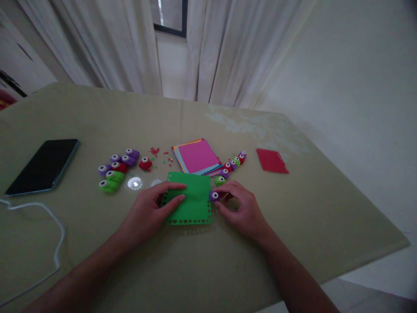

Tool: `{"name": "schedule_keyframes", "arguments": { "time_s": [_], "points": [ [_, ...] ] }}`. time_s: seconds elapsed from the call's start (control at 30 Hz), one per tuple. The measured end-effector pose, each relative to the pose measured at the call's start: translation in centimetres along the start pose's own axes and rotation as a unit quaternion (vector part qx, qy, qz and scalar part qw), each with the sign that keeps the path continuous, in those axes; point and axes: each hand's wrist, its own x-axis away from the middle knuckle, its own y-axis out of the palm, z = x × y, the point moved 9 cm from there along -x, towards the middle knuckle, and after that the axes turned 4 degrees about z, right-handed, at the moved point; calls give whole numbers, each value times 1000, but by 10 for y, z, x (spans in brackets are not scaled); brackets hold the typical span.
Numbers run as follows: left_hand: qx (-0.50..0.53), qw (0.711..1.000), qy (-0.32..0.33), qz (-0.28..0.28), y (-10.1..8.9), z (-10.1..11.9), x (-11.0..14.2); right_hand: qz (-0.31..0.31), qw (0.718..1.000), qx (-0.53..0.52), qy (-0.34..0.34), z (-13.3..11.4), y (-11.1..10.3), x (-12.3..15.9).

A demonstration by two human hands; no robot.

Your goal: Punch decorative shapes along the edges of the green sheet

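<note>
Olive cloth (247, 269) spreads under everything, its right edge slanting away above pale floor tiles (352, 293). At the near left, a white cable (57, 243) curves across it. In the near middle, the left hand (153, 202) has hold of a green card (192, 195) by its left side, forefinger and thumb lying on top a little apart, the other fingers hidden. Small cut-outs run along the card's near, left and right edges, and its shadow falls on the cloth just nearer. The right hand (239, 206) is nearly closed, thumb and forefinger pinching a purple punch (214, 196) at the card's right edge; whether the card sits in its slot I cannot tell. Left of the card are 2 round discs (134, 183), 1 of them partly behind the left hand. Farther left, 7 punches (119, 167) in purple, red and green stand bunched together, with 1 red punch (145, 164) just to their right. Past the right hand, a row of punches (233, 165) runs away to the far right. Beyond the green card lie paper bits (154, 151) and a paper stack (198, 155), pink on top. A tablet (44, 167) lies far left, a red card (272, 161) far right. Pale curtains (124, 48) flank a window (169, 15) behind, beside a white wall (352, 87).
</note>
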Motion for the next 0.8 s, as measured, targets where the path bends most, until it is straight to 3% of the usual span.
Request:
{"name": "schedule_keyframes", "arguments": {
  "time_s": [0.8],
  "points": [
    [-67,996,42,-37,12,4,1,-57,997,-17,48,11,13,1]
  ]
}}
